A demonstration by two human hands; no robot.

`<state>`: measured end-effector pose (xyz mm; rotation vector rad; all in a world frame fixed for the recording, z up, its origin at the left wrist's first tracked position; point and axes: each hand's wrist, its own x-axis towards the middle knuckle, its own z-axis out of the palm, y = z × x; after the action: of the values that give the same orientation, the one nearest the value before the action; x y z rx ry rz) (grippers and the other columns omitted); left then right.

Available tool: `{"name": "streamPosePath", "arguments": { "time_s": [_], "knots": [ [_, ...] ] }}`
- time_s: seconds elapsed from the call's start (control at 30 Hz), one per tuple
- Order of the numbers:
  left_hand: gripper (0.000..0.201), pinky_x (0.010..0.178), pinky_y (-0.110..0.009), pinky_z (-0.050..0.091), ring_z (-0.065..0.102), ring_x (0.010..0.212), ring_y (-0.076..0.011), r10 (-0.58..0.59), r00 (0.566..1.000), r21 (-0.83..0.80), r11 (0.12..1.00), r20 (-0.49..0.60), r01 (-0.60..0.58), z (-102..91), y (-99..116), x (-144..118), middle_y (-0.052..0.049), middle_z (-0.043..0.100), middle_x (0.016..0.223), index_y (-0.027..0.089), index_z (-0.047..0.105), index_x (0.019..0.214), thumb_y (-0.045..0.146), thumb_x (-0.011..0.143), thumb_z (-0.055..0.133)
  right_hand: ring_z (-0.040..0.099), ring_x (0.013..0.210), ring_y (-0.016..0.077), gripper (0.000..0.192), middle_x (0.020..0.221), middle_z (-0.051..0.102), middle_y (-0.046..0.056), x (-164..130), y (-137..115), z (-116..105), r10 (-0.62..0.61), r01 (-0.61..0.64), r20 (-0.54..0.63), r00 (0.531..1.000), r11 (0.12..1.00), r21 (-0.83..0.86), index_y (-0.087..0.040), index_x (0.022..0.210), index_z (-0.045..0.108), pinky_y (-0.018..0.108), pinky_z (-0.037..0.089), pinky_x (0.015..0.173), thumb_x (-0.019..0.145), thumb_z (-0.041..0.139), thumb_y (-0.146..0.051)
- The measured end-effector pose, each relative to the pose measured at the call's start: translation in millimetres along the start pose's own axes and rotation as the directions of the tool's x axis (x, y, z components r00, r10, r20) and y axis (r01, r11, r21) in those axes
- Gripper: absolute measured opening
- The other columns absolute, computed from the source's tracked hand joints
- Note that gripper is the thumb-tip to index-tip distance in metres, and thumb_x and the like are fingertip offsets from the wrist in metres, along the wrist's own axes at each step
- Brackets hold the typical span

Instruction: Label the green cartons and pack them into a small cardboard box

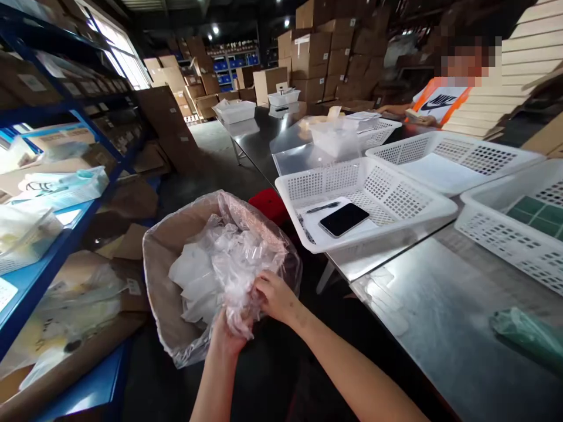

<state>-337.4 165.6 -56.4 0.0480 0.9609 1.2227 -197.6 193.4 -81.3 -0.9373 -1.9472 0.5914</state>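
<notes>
The left hand (232, 334) is cupping crumpled clear plastic (240, 293) from below while the right hand (275, 296) is pinching its upper side, so both hands are gripping it above the near side of a plastic-lined box (153, 281). More plastic (193, 272) is lying heaped inside the box, and to the right a white basket (328, 183) is resting on the metal surface (365, 261), holding a dark phone (345, 219) and a pen (323, 207).

There are two hands (231, 335) (275, 297) (the wearer's), one phone (344, 220), three near baskets (398, 196) (488, 155) (514, 249).
</notes>
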Motion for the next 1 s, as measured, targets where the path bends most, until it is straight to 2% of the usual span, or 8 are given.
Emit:
{"name": "streamPosePath", "arguments": {
  "time_s": [0.1, 0.23, 0.4, 0.5, 0.57, 0.7, 0.87, 1.0],
  "knots": [
    [0.018, 0.031, -0.015, 0.032, 0.037, 0.032, -0.0068, 0.015, 1.0, 0.089, 0.996, -0.025, -0.013, -3.9, 6, 9, 0.004, 0.042, 0.044, 0.017, 0.048, 0.06, 0.006, 0.073, 0.05, 0.049, 0.071, 0.0156, 0.016, 0.074, 0.048, -0.001, 5, 12, 24, 0.129, -0.124, -0.095, 0.987, 0.99, 0.063, -0.022, 0.07, 0.046, 0.027, 0.043, 0.068, 0.069, 0.054, -0.008],
    [0.007, 0.033, -0.015, 0.032, 0.042, 0.034, -0.0071, 0.118, 0.993, 0.275, 0.955, -0.023, -0.107, -9.4, 18, 29, 0.003, 0.053, 0.05, 0.016, 0.056, 0.068, 0.018, 0.069, 0.063, 0.043, 0.066, 0.0138, 0.024, 0.068, 0.041, -0.004, 18, 22, 36, 0.299, -0.271, -0.129, 0.946, 0.943, 0.194, -0.023, 0.065, 0.033, 0.025, 0.039, 0.062, 0.069, 0.056, -0.018],
    [0.037, 0.036, -0.018, 0.031, 0.039, 0.035, -0.0077, 0.259, 0.965, 0.524, 0.818, 0.032, -0.237, -24.5, 29, 51, 0.008, 0.053, 0.049, 0.017, 0.066, 0.085, 0.02, 0.049, 0.073, 0.044, 0.053, 0.0107, 0.022, 0.06, 0.041, -0.007, 27, 30, 34, 0.413, -0.415, 0.089, 0.906, 0.831, 0.37, -0.023, 0.068, 0.036, 0.021, 0.037, 0.048, 0.073, 0.057, -0.025],
    [0.025, 0.046, -0.02, 0.036, 0.047, 0.047, -0.0109, 0.387, 0.922, 0.631, 0.707, 0.034, -0.32, -30.6, 36, 67, 0.005, 0.054, 0.052, 0.017, 0.067, 0.071, 0.016, 0.045, 0.066, 0.05, 0.051, 0.011, 0.013, 0.059, 0.048, -0.007, 25, 28, 39, 0.414, -0.476, 0.235, 0.879, 0.778, 0.41, -0.022, 0.071, 0.044, 0.021, 0.043, 0.047, 0.075, 0.056, -0.026],
    [0.019, 0.049, -0.021, 0.032, 0.045, 0.051, -0.0117, 0.475, 0.88, 0.694, 0.63, 0.012, -0.349, -33.3, 38, 76, 0.004, 0.053, 0.05, 0.017, 0.065, 0.062, 0.013, 0.044, 0.06, 0.05, 0.052, 0.011, 0.014, 0.061, 0.047, -0.007, 23, 26, 45, 0.427, -0.5, 0.263, 0.865, 0.767, 0.401, -0.022, 0.071, 0.045, 0.021, 0.044, 0.048, 0.074, 0.057, -0.027],
    [0.017, 0.052, -0.022, 0.032, 0.045, 0.054, -0.0132, 0.56, 0.829, 0.751, 0.548, -0.004, -0.367, -37.0, 27, 81, 0.002, 0.054, 0.055, 0.018, 0.065, 0.067, 0.023, 0.053, 0.058, 0.044, 0.057, 0.0107, 0.018, 0.067, 0.042, -0.007, 30, 27, 53, 0.527, -0.534, 0.115, 0.842, 0.787, 0.309, -0.023, 0.078, 0.043, 0.021, 0.037, 0.05, 0.068, 0.057, -0.019],
    [0.033, 0.045, -0.023, 0.031, 0.038, 0.043, -0.0118, 0.492, 0.87, 0.773, 0.539, 0.033, -0.334, -38.0, -1, 70, 0.007, 0.043, 0.048, 0.019, 0.063, 0.084, 0.045, 0.065, 0.057, 0.044, 0.063, 0.0124, 0.02, 0.063, 0.044, -0.007, 56, 42, 58, 0.542, -0.538, 0.01, 0.841, 0.833, 0.132, -0.021, 0.073, 0.047, 0.024, 0.03, 0.058, 0.062, 0.055, -0.007],
    [0.044, 0.043, -0.022, 0.028, 0.035, 0.04, -0.0118, 0.482, 0.876, 0.825, 0.479, 0.036, -0.298, -34.0, -2, 73, 0.011, 0.035, 0.043, 0.019, 0.063, 0.095, 0.049, 0.063, 0.062, 0.048, 0.064, 0.014, 0.015, 0.069, 0.05, -0.004, 72, 53, 69, 0.6, -0.602, -0.075, 0.796, 0.799, 0.002, -0.018, 0.088, 0.056, 0.026, 0.034, 0.061, 0.076, 0.058, -0.009]
  ]
}}
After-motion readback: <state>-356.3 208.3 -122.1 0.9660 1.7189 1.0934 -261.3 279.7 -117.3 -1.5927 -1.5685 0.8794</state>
